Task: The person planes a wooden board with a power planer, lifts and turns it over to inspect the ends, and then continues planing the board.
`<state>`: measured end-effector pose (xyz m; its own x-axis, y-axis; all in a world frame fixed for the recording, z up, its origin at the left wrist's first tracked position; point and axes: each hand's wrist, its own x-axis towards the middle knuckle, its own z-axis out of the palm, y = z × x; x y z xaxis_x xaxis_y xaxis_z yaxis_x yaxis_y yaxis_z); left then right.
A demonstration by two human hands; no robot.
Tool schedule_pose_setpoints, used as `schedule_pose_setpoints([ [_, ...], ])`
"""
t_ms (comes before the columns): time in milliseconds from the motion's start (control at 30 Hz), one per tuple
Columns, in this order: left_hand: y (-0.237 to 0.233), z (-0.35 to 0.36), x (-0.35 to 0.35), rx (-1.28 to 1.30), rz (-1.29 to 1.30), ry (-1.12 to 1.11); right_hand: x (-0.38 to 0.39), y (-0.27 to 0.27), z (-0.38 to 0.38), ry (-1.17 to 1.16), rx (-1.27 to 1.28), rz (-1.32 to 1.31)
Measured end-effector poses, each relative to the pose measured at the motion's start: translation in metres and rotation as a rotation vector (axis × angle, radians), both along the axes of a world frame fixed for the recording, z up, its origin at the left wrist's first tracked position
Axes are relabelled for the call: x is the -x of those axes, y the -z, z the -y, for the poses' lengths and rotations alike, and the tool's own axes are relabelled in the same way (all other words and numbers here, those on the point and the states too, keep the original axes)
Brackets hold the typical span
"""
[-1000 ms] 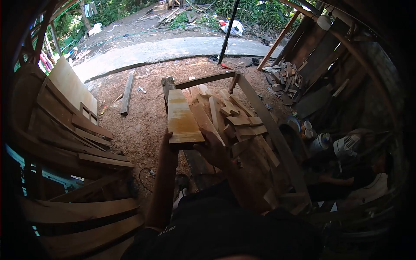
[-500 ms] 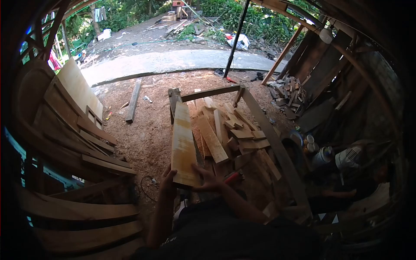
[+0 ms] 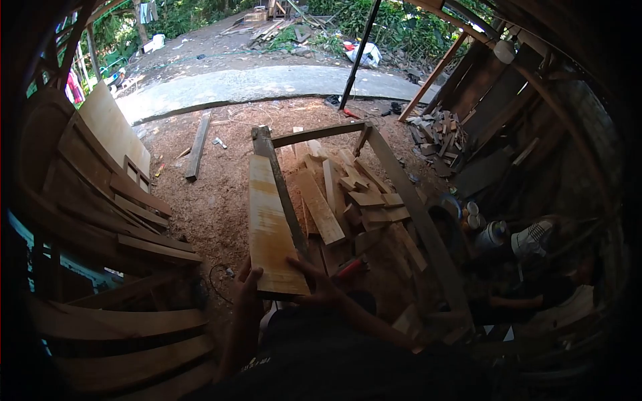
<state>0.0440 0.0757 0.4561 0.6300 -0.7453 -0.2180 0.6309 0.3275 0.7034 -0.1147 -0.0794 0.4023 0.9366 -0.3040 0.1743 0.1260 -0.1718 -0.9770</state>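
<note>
A pale wooden board (image 3: 273, 227) with a yellow-brown stained face lies in front of me, pointing away from my body. Its near end is between my hands. My left hand (image 3: 249, 284) grips the left near edge, thumb showing at the top. On the right near corner, my right hand (image 3: 313, 282) is closed, with fingers over the board's edge. Beyond and to the right stands a wooden frame (image 3: 420, 207); the board's far part is beside its left rail (image 3: 284, 194). The undersides of both hands are hidden.
Inside the frame lie several loose planks (image 3: 321, 206) and a red object (image 3: 349, 269). Wooden panels (image 3: 110, 127) lean at left, above curved boards (image 3: 127, 321). A beam (image 3: 198, 147) lies on the shavings-covered floor. Cans (image 3: 491, 235) and another person's arm (image 3: 518, 302) are at right.
The view has shifted, so the scene sits slightly left and higher. The board's near end has come a little closer to my body, with both hands still gripping it.
</note>
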Motion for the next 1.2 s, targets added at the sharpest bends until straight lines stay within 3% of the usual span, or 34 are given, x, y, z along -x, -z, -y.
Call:
schedule_pose_setpoints([
  [67, 0.004, 0.005, -0.007, -0.068, 0.08, 0.042, -0.003, 0.006, 0.0, -0.004, -0.153, 0.053],
  [333, -0.023, 0.035, -0.012, -0.162, 0.174, 0.039, -0.014, 0.005, 0.0, 0.098, -0.177, 0.108],
  [467, -0.026, 0.045, -0.022, -0.065, 0.203, 0.017, -0.023, -0.005, 0.0, 0.19, -0.218, 0.156],
  [533, -0.034, 0.053, -0.025, -0.037, 0.26, -0.024, -0.027, -0.01, 0.01, 0.354, 0.427, 0.052],
  [667, -0.039, 0.059, -0.026, 0.064, 0.425, 0.032, -0.031, -0.045, 0.016, 0.341, 0.352, 0.125],
  [733, -0.035, 0.067, -0.03, 0.095, 0.453, 0.048, -0.033, -0.065, 0.017, 0.359, 0.172, 0.117],
  [900, -0.041, 0.079, -0.033, 0.18, 0.536, 0.015, -0.041, -0.089, 0.033, 0.351, 0.231, 0.156],
  [1000, -0.045, 0.083, -0.034, 0.247, 0.627, 0.003, -0.048, -0.089, 0.041, 0.318, 0.134, 0.126],
  [1200, -0.061, 0.092, -0.037, 0.186, 0.569, -0.034, -0.056, -0.096, 0.042, 0.251, 0.156, 0.137],
])
